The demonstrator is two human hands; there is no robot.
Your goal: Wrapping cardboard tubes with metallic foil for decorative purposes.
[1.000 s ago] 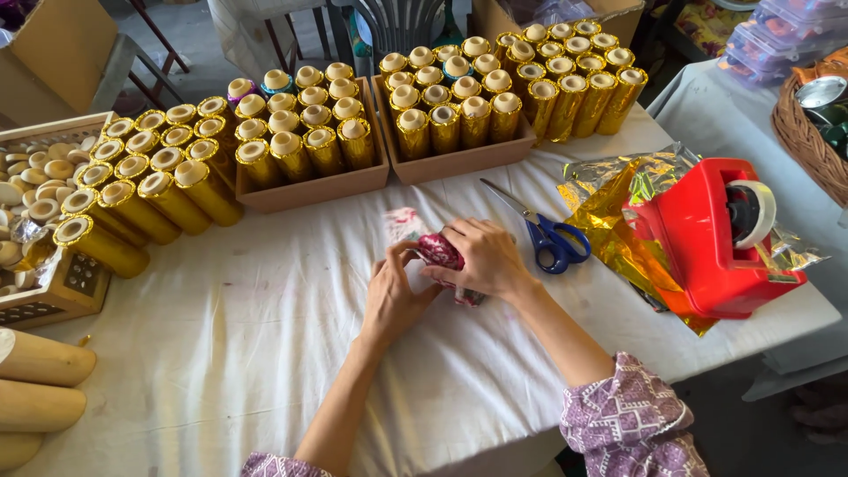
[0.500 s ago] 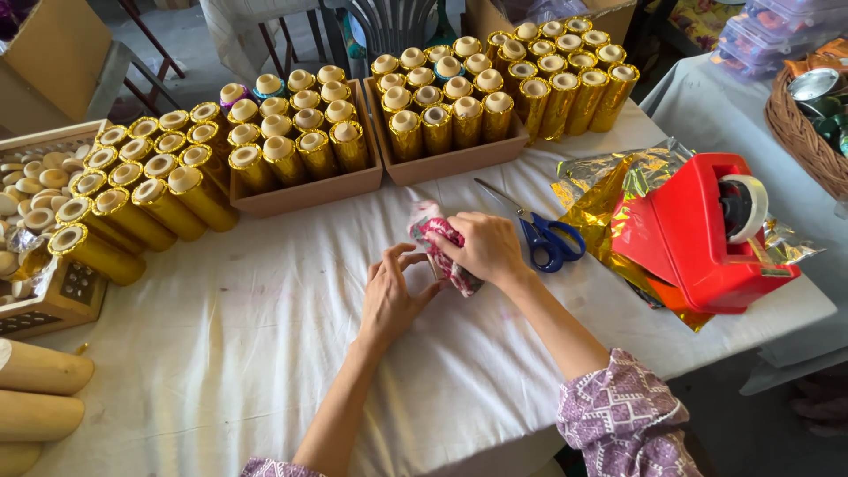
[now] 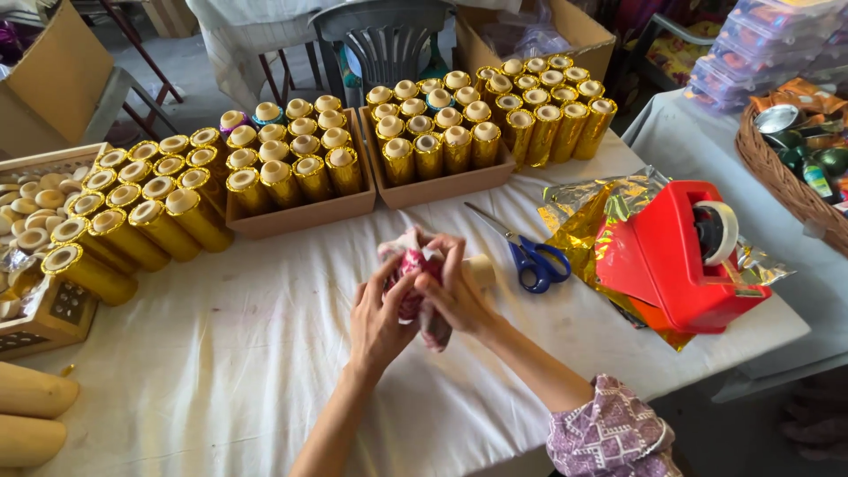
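White cloth covers the table (image 3: 221, 380), where gold-wrapped rolls (image 3: 159, 231) on the left run out of view and the scissors' (image 3: 528, 256) handles lie to the right. At the near middle, the left hand (image 3: 380, 318) and right hand (image 3: 455, 291) close together around a red-and-white patterned wrapper (image 3: 415, 269). It hides most of a pale cylinder (image 3: 481, 269), whose end pokes out at right.

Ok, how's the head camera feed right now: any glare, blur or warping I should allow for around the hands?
Head view: soft, even daylight with faint shadows; both hands, left hand and right hand, look sharp on the pink wrapped roll; the gold foil tubes and crumpled gold foil sheet throw bright glints; the wide lens bends the table edge near the frame's corners.
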